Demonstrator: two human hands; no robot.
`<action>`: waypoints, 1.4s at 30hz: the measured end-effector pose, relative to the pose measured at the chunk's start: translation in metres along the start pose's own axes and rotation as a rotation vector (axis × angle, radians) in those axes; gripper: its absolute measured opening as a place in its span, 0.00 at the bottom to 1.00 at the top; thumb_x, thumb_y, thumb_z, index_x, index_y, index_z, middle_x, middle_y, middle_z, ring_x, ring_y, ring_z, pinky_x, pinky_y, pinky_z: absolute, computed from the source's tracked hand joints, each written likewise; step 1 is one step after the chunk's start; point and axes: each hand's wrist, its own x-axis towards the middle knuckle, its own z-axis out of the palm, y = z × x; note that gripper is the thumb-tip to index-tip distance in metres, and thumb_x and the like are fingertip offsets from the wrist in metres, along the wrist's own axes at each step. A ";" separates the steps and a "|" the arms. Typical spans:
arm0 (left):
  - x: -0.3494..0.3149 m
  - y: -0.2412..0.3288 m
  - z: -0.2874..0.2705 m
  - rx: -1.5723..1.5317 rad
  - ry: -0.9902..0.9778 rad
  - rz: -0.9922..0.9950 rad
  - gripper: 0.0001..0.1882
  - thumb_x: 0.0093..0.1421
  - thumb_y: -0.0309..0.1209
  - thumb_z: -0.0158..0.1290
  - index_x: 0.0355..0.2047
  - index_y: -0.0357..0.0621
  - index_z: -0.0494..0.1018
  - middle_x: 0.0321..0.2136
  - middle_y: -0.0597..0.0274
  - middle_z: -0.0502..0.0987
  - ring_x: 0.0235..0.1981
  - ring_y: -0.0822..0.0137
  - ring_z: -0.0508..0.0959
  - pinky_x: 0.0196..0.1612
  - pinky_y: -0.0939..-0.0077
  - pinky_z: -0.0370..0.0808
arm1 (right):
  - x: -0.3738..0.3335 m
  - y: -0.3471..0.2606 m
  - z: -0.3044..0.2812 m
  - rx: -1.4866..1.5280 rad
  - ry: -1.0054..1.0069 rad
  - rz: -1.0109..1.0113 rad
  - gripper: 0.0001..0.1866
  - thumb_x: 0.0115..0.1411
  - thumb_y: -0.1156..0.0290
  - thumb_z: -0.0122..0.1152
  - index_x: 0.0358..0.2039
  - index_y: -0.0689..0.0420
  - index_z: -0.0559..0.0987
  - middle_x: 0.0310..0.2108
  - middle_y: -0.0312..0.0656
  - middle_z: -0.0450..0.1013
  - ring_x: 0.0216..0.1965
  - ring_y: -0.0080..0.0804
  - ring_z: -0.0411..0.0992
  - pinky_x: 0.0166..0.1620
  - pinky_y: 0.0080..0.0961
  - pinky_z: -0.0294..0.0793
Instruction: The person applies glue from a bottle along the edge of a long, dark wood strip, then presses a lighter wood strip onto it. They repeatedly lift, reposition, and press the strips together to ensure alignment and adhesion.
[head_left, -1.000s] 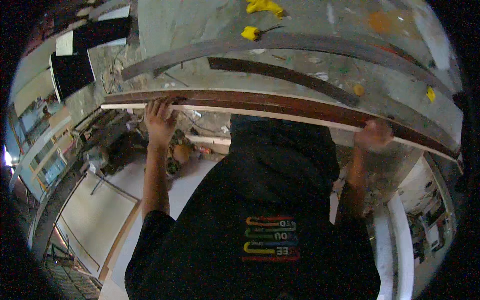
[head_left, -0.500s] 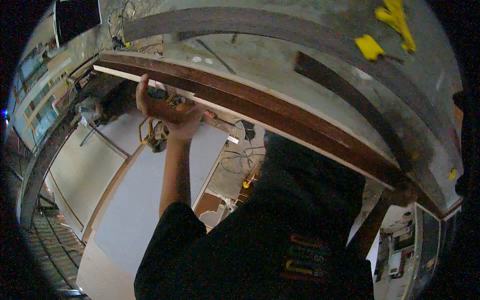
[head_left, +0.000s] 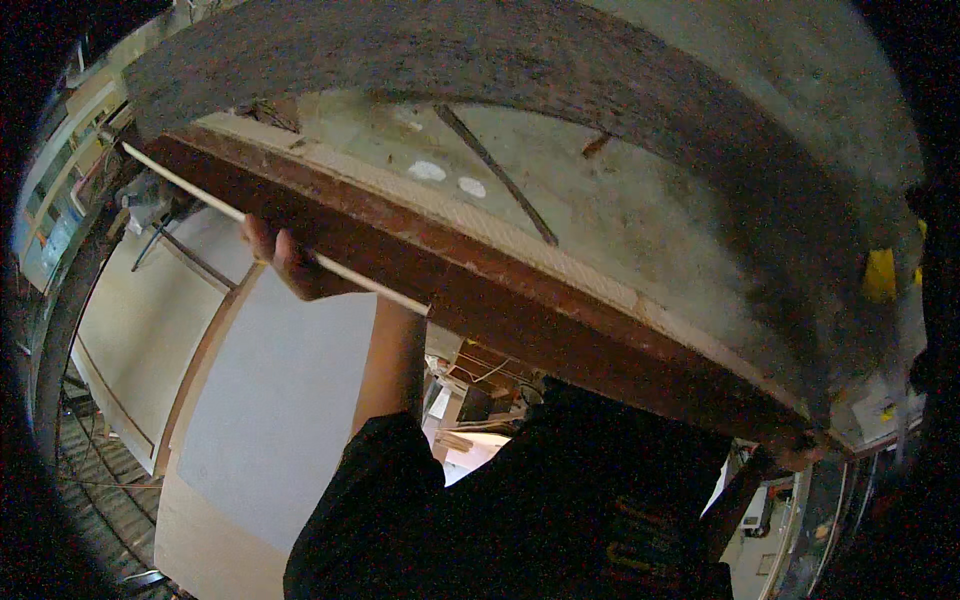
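A long reddish-brown wooden board [head_left: 470,300] crosses the view from upper left to lower right, in front of my body. Along the left part of its near edge runs a thin pale strip [head_left: 370,285]. My left hand [head_left: 285,262] is closed on this edge, fingertips curled over the strip and the palm beneath, partly hidden. At the board's far right end, my right hand [head_left: 795,455] holds it; dim light obscures its separate fingers.
A broad dark grey beam [head_left: 480,50], seemingly curved, spans the top. Behind the board lie a thin dark stick [head_left: 495,170] and a yellow object [head_left: 880,275] at right. A large white panel [head_left: 280,370] stands lower left, beside a cream panel [head_left: 150,320].
The board and grey beam look larger and nearer. My left hand has gone from an open palm under the board to fingers curled over its edge. My right hand stays at the right end.
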 end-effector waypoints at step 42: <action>-0.021 0.004 0.003 -0.007 -0.096 -0.022 0.36 0.64 0.54 0.50 0.63 0.42 0.62 0.59 0.44 0.66 0.59 0.48 0.68 0.59 0.47 0.66 | 0.025 -0.025 -0.009 0.032 -0.102 -0.052 0.25 0.64 0.46 0.53 0.42 0.60 0.74 0.38 0.48 0.71 0.41 0.40 0.72 0.48 0.37 0.71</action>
